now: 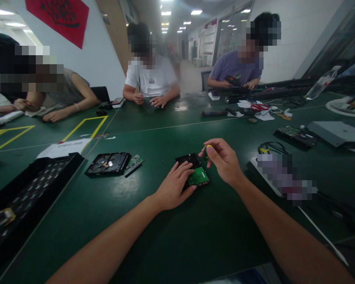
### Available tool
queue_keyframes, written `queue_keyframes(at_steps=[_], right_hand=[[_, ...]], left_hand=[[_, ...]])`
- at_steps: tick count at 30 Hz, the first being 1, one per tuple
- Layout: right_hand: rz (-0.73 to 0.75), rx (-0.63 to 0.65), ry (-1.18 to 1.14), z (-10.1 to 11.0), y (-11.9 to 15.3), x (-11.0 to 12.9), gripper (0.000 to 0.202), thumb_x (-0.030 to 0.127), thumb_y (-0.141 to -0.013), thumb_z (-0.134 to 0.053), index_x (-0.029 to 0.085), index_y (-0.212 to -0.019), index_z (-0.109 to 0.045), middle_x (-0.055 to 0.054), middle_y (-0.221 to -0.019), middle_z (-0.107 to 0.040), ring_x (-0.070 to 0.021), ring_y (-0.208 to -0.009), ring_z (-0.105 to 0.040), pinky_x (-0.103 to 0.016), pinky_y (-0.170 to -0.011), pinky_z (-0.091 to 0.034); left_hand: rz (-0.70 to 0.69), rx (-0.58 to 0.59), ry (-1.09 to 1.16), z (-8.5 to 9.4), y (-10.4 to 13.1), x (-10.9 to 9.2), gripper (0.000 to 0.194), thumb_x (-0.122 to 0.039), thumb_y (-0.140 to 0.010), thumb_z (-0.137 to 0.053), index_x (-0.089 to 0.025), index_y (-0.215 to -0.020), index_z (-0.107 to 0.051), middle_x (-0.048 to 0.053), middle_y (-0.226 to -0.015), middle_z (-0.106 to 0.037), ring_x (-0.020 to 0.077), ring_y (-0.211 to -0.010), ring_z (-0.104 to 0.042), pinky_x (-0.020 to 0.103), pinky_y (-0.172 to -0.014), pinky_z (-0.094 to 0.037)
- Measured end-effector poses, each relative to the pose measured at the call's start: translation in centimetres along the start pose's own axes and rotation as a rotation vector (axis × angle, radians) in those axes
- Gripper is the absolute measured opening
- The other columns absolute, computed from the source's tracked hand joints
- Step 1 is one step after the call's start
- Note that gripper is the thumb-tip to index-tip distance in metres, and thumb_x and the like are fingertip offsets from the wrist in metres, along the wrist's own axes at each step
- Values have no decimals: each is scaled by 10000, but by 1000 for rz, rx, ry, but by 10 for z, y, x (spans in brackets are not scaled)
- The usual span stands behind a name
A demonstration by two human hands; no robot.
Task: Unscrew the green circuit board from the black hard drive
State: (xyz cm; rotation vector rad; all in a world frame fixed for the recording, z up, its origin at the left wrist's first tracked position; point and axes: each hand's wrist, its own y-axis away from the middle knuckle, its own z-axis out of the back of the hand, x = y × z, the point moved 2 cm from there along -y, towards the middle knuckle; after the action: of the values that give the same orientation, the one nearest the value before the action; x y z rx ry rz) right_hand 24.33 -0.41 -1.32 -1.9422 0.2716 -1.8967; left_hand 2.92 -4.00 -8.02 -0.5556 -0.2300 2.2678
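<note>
A hard drive [198, 176] with a green circuit board lies on the green table in front of me. My left hand [174, 187] rests on it from the left, fingers stretched flat over the case and the board's edge. Just above the drive's right side, my right hand [225, 161] is closed in a pinch around a thin tool with a yellow end [209, 146]. Most of that tool is hidden by the fingers. Left of the hands sits another hard drive [108, 163], and a loose circuit board [134, 163] touches or nearly touches its right side.
A long black tray [26, 201] stands at left. On the right are a phone-like device [284, 177] with a white edge, a further drive [296, 136], a grey metal box [340, 134] and a plastic bottle [322, 83]. Several people sit across the table [154, 138].
</note>
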Motion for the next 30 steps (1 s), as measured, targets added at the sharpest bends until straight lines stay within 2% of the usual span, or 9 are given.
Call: queue_keyframes(at_steps=[7, 14, 19, 25, 28, 30], right_hand=[[-27, -8, -91, 1, -1, -2, 364, 577, -1048, -563, 230, -1100, -660, -60, -992, -726, -195, -912, -726, -243, -567, -571], [40, -4, 63, 2, -1, 0, 304, 521, -1026, -641, 225, -1048, -709, -32, -893, -703, -134, -723, -652, -234, -552, -538], [-4, 15, -27, 0, -1, 1, 324, 531, -1015, -654, 222, -1111, -663, -43, -942, -718, -163, -800, -713, -219, -508, -533], [-22, 15, -54, 2, -1, -6, 370, 578, -1054, -552, 229, -1108, -664, -58, -979, -714, -193, -895, -736, -233, -534, -561], [-20, 3, -33, 3, -1, -8, 397, 596, -1054, -538, 231, -1075, -693, -56, -986, -696, -180, -864, -713, -241, -541, -559], [-27, 22, -12, 4, -1, -9, 405, 606, -1051, -538, 232, -1064, -693, -41, -908, -699, -158, -753, -679, -246, -532, -545]], left_hand=[[-6, -27, -10, -4, 1, 2, 526, -461, -1065, -539, -174, -1496, -447, 203, -1609, -492, 324, -1583, -377, 636, -1325, -235], [5, -8, -17, -3, 0, 3, 528, -469, -1067, -539, -169, -1493, -455, 202, -1612, -489, 319, -1580, -382, 624, -1331, -230], [5, -15, -10, -3, 0, 3, 515, -462, -1066, -540, -176, -1487, -458, 197, -1603, -500, 321, -1581, -380, 633, -1327, -232], [2, -25, 2, -1, 0, 1, 501, -456, -1064, -543, -186, -1479, -471, 191, -1598, -507, 324, -1578, -387, 637, -1322, -243], [7, -22, 2, -1, 0, 1, 514, -462, -1061, -548, -176, -1482, -473, 195, -1598, -506, 325, -1574, -394, 630, -1323, -245], [11, -20, 2, -1, 0, 1, 519, -461, -1059, -551, -171, -1483, -477, 198, -1594, -509, 326, -1572, -397, 626, -1326, -242]])
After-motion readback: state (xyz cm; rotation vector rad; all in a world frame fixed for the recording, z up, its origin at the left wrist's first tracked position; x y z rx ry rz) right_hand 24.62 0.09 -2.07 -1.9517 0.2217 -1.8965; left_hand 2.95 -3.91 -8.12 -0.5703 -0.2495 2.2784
